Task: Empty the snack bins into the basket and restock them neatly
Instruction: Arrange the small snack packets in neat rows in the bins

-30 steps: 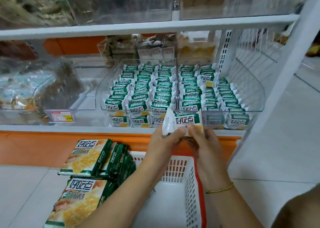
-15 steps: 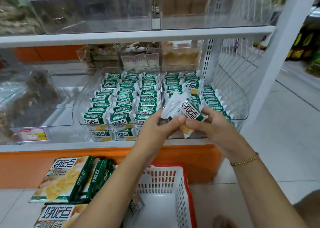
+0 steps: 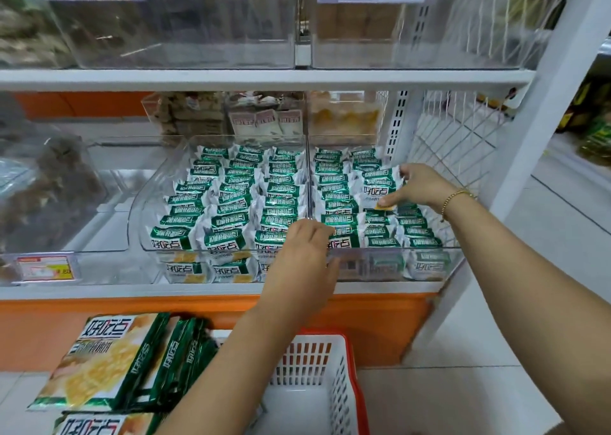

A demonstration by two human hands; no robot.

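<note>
Two clear snack bins sit side by side on the lower shelf (image 3: 231, 291), left bin (image 3: 155, 177) and right bin (image 3: 429, 248), touching at a shared divider. Both are packed with rows of small green-and-white snack packets (image 3: 238, 203) standing on edge, three columns each, with more packets visible through the front walls. The right hand (image 3: 426, 186) reaches into the right bin near its middle. Thumb sits low and fingers on the upper right edge, pinching one snack packet (image 3: 380, 188) that lies face up and tilted on top of the rows, between the middle and right columns. A gold bracelet (image 3: 458, 196) is on that wrist. The left hand (image 3: 304, 256) is at the front of the bins just right of the divider, fingers curled down over the front packets of the right bin; cannot tell if it grips anything. A white basket (image 3: 310, 362) with a red rim sits on the floor below the shelf, under the left forearm, its visible part bare. Several big bags (image 3: 109, 362) of the same brand lean against its left side. A price tag (image 3: 43, 267) hangs at the far left of the shelf, and a wire panel (image 3: 456, 144) closes the right end.
</note>
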